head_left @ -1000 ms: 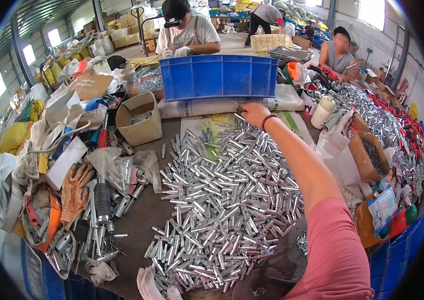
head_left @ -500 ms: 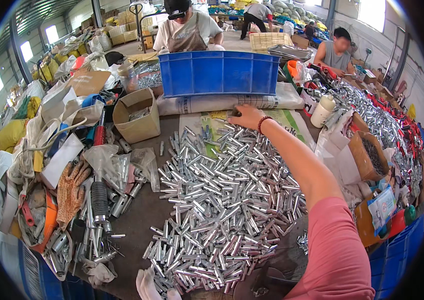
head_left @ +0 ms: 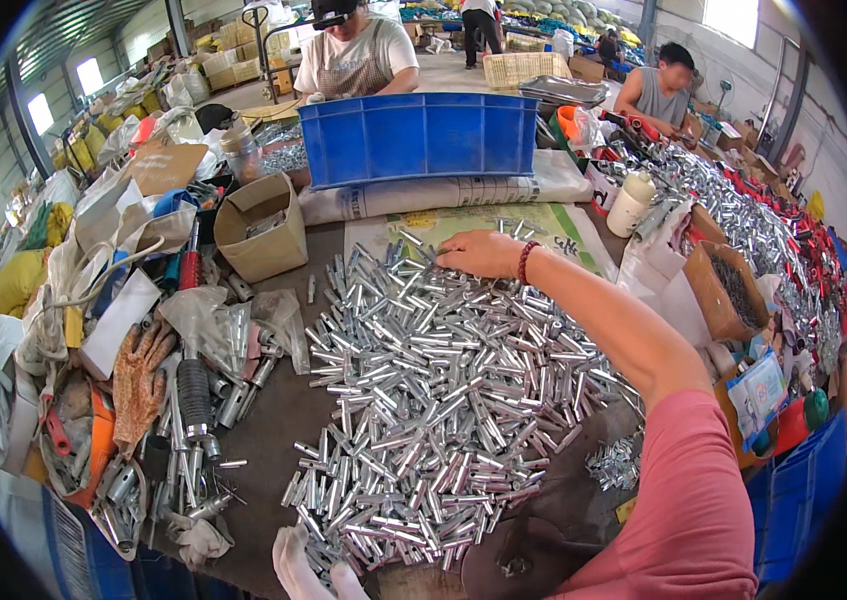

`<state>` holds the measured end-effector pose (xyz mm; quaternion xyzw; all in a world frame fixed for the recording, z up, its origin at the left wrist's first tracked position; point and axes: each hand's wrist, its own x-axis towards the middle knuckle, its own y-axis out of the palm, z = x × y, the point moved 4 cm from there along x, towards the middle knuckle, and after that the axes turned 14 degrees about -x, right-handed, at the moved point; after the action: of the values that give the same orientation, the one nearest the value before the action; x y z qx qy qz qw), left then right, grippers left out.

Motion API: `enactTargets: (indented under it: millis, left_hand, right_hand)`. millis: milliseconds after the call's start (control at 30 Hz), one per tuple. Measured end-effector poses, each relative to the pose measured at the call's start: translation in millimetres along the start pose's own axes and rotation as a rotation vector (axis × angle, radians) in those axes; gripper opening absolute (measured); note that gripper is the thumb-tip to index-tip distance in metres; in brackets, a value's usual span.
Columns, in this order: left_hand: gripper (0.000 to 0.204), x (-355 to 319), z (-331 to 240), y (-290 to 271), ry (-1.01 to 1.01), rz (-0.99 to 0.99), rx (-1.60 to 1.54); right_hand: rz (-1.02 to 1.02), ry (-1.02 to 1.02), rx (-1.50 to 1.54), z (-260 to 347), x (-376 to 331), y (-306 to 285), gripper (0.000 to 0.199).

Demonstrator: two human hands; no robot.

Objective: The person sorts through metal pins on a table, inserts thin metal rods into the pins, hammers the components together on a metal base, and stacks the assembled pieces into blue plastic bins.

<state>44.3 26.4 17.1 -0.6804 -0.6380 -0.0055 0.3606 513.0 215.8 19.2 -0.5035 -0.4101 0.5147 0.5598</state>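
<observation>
A large heap of short silver metal tubes [head_left: 444,400] covers the dark table in front of me. My right hand [head_left: 479,252] reaches over it, palm down, resting on the tubes at the heap's far edge. A dark bead bracelet [head_left: 524,262] circles its wrist, and the sleeve is pink. Only a few pale fingertips of my left hand [head_left: 306,570] show at the lower edge, touching the heap's near side. Their grip is hidden.
A blue plastic crate [head_left: 424,135] stands beyond the heap, with a rolled sack [head_left: 444,192] in front of it. A small cardboard box [head_left: 262,230] sits far left of the heap. Orange gloves [head_left: 139,380], bags and tools crowd the left. Two people work across the table.
My right hand has slid a little to the left and back toward me, onto the far edge of the tube heap. The view has tilted slightly.
</observation>
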Motion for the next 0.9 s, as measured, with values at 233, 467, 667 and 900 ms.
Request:
enactTargets:
  millis: [233,467,667,900]
  left_hand:
    - [0.047,-3.4,-0.2,0.6,-0.005,0.010,0.046]
    - [0.059,-1.7,10.0,7.7,-0.055,0.014,0.058]
    - [0.065,7.3,-1.4,13.6,-0.040,0.055,0.105]
    - [0.071,1.9,2.6,11.8,-0.055,0.050,0.172]
  right_hand:
    - [0.028,-0.277,0.056,22.0,-43.4,-7.1,0.052]
    - [-0.167,-0.432,0.288,100.1,-104.4,-12.5,0.038]
    - [-0.368,-0.513,0.349,161.5,-163.3,-4.4,0.030]
    - [-0.272,-0.605,0.040,215.0,-209.6,4.1,0.021]
